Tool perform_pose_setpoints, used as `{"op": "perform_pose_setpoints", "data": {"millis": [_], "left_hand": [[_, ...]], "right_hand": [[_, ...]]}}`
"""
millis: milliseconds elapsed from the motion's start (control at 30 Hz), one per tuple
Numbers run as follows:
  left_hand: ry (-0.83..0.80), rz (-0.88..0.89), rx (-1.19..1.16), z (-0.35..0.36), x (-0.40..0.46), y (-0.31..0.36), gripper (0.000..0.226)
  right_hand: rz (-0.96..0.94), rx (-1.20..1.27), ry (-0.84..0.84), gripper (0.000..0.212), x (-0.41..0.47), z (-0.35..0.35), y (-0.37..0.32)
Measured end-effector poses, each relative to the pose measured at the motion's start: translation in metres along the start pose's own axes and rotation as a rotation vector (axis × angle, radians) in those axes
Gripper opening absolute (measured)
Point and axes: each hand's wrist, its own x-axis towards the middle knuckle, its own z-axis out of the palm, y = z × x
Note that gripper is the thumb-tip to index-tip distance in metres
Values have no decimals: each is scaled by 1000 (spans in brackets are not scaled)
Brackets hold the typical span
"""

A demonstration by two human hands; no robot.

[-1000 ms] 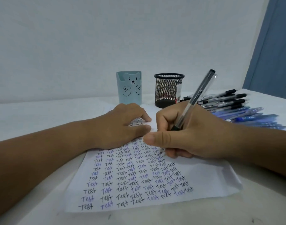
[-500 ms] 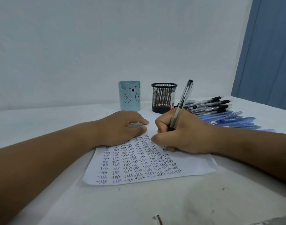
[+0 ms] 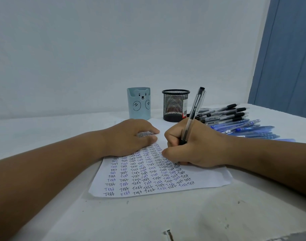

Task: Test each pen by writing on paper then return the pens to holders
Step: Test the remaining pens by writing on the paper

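The pen (image 3: pixel 194 115), clear-barrelled with a black end, stands tilted in the right hand (image 3: pixel 192 145), whose grip is curled tight round its lower barrel; the tip is down at the paper (image 3: pixel 209 178), hidden behind the fingers. The paper lies flat on the white worktop (image 3: pixel 148 218), covered in rows of the word "Test" in black and blue ink, with a bare strip along its right side. The left hand (image 3: pixel 129 136) rests on the sheet's upper left part, fingers loosely bent and pressing down, holding nothing. Behind the hands stand two holders side by side, close but apart: a pale blue bear cup (image 3: pixel 139 103) on the left and a black mesh cup (image 3: pixel 175 105) on the right. To the right of the mesh cup, a heap of pens (image 3: pixel 235 120) lies on the worktop, black-capped ones at the back and blue ones nearer; the right hand and the raised pen cover its left end. A blue curtain (image 3: pixel 287 49) hangs at the far right.
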Motion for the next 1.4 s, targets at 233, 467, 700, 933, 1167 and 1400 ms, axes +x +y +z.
{"op": "perform_pose_setpoints", "data": {"millis": [233, 467, 700, 933, 1167, 1400], "left_hand": [[3, -16, -17, 1, 0, -1, 26], [4, -14, -1, 0, 0, 0, 25], [-12, 1, 5, 1, 2, -3, 32], [2, -10, 0, 1, 1, -2, 30], [0, -8, -1, 0, 1, -1, 30], [-13, 6, 6, 0, 0, -1, 31]], "right_hand": [[13, 67, 13, 41, 0, 0, 3], [4, 56, 14, 41, 0, 1, 4], [-78, -30, 20, 43, 2, 2, 3], [-22, 65, 34, 49, 2, -1, 7], [-13, 48, 12, 46, 2, 0, 5], [-68, -19, 8, 43, 2, 0, 4]]}}
